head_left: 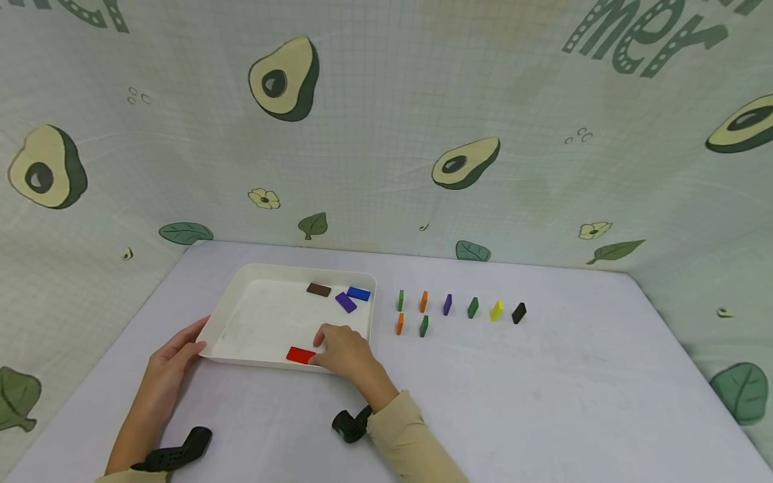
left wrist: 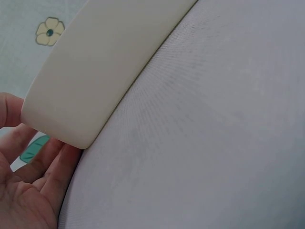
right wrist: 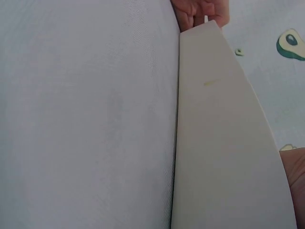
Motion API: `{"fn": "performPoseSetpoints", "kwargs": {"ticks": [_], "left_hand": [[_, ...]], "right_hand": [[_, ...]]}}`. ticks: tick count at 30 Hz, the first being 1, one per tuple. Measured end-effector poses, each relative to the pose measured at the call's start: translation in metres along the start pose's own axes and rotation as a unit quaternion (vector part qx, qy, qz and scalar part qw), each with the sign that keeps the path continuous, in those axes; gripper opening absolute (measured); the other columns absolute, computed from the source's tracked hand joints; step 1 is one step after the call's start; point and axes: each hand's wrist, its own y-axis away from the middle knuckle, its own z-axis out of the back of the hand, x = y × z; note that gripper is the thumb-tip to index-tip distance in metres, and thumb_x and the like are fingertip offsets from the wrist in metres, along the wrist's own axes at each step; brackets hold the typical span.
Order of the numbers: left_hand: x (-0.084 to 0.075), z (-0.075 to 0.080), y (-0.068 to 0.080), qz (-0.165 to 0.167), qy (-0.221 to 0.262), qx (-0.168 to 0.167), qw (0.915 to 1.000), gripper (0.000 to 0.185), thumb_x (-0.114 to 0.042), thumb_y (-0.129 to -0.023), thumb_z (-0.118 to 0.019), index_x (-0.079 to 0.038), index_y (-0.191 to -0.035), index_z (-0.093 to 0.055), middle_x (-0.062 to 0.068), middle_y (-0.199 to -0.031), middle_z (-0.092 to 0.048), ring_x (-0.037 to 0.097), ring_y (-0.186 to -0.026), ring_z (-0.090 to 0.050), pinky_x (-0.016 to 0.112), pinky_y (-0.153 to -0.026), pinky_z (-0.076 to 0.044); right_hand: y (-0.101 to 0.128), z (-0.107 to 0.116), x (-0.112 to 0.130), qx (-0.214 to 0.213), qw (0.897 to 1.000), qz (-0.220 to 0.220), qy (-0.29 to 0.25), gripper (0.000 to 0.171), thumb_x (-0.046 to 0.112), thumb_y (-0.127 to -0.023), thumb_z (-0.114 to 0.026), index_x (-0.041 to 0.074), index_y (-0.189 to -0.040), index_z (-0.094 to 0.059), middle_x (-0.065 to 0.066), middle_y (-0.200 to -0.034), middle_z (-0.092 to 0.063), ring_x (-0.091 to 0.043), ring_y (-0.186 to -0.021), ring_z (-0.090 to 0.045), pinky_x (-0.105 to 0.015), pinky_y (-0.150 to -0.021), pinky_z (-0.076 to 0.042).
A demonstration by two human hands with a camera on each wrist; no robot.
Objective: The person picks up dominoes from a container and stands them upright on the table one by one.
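Observation:
A white tray (head_left: 260,322) lies on the table, its near left corner held by my left hand (head_left: 169,372). The left wrist view has the thumb at the rim and the other fingers at the underside of the tray corner (left wrist: 71,124). Over the near right part of the tray reaches my right hand (head_left: 347,352). Its thumb touches the right end of a flat red domino (head_left: 299,355), while the curved index finger stands slightly apart from it. The right wrist view mostly covers the tray's outer wall (right wrist: 214,129), with the red domino hidden.
Inside the tray, farther back, lie a brown domino (head_left: 319,290), a purple domino (head_left: 346,302) and a blue domino (head_left: 359,294). Right of the tray, several coloured dominoes stand upright in two rows, from a light green domino (head_left: 401,300) to a black domino (head_left: 519,313).

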Motion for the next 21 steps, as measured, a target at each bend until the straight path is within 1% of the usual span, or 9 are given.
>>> {"fn": "performPoseSetpoints", "kwargs": {"ticks": [3,5,13,21], "left_hand": [[0.0,0.0005,0.0004,-0.002,0.003,0.005,1.0,0.052,-0.029,-0.095,-0.052,-0.013,-0.142,-0.039,-0.015,-0.137,-0.044,-0.017,-0.109,-0.043,0.0,-0.081,-0.036],[-0.0003,0.0007,0.0004,0.0,0.007,0.008,0.9999,0.052,-0.029,-0.095,-0.053,-0.012,-0.143,-0.038,-0.015,-0.137,-0.044,-0.016,-0.109,-0.043,0.0,-0.081,-0.036],[-0.0009,0.0002,0.0001,0.003,0.017,0.006,0.9998,0.052,-0.029,-0.095,-0.054,-0.012,-0.142,-0.04,-0.018,-0.134,-0.046,-0.016,-0.108,-0.044,0.0,-0.081,-0.037],[-0.002,0.0007,-0.0003,0.015,-0.007,-0.002,0.9999,0.051,-0.032,-0.095,-0.052,-0.018,-0.142,-0.039,-0.013,-0.143,-0.04,-0.017,-0.109,-0.041,-0.001,-0.08,-0.036]], "right_hand": [[0.0007,-0.0002,0.0001,0.0,1.0,0.001,-0.006,0.02,0.021,-0.08,-0.072,0.012,-0.096,-0.065,0.001,-0.062,-0.05,-0.012,-0.058,-0.046,-0.021,-0.051,-0.035],[0.0011,-0.0003,0.0001,-0.001,1.0,0.001,-0.011,0.018,0.019,-0.081,-0.071,0.011,-0.096,-0.065,0.002,-0.061,-0.049,-0.012,-0.057,-0.045,-0.02,-0.05,-0.035],[0.0016,-0.0012,-0.0003,-0.003,1.0,-0.006,-0.02,0.016,0.016,-0.082,-0.069,0.011,-0.096,-0.065,0.002,-0.064,-0.051,-0.013,-0.058,-0.047,-0.021,-0.051,-0.038],[0.0005,-0.0022,-0.0009,-0.008,1.0,-0.003,-0.022,0.015,0.015,-0.082,-0.069,0.01,-0.096,-0.065,0.002,-0.066,-0.051,-0.013,-0.058,-0.047,-0.021,-0.051,-0.038]]}}
